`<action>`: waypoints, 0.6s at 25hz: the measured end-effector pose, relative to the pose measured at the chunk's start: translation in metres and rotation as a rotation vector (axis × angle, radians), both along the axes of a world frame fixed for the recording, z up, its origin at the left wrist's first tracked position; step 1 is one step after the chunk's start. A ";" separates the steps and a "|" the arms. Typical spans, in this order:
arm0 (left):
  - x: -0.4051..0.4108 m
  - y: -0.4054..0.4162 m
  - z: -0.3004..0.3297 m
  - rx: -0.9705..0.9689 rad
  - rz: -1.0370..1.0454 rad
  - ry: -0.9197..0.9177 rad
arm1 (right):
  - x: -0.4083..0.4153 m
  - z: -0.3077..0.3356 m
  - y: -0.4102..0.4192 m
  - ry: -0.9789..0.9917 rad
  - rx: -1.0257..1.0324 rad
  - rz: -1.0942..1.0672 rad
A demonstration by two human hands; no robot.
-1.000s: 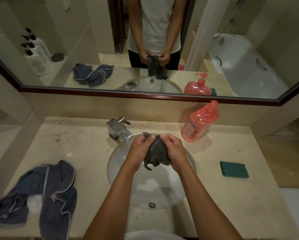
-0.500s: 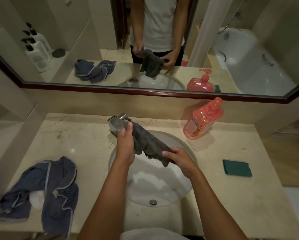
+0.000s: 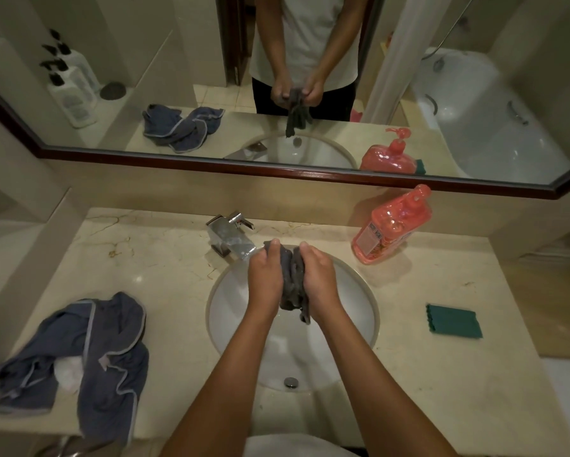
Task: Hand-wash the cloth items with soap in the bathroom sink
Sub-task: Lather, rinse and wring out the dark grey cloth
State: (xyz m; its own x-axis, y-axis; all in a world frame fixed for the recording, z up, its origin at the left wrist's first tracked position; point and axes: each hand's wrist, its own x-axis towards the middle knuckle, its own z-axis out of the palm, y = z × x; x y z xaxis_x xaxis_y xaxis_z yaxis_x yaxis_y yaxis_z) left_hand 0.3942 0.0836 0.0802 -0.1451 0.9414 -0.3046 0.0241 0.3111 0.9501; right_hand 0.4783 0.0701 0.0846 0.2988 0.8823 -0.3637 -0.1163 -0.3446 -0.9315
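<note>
The grey cloth [image 3: 293,281] is bunched over the sink [image 3: 359,311], gripped between the left hand [image 3: 266,279] and right hand [image 3: 320,281]. Left of the sink lies a blue towel [image 3: 109,357]; right of it, soap [image 3: 391,225] and sponge [image 3: 454,321].

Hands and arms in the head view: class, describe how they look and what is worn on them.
Both forearms are bare, with no sleeves reaching them. The left hand and right hand wear no gloves; no rings, watch or bracelet show.
</note>
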 end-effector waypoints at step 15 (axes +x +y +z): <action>0.003 -0.005 0.001 -0.078 -0.100 -0.008 | -0.019 -0.005 0.007 -0.322 -0.024 -0.039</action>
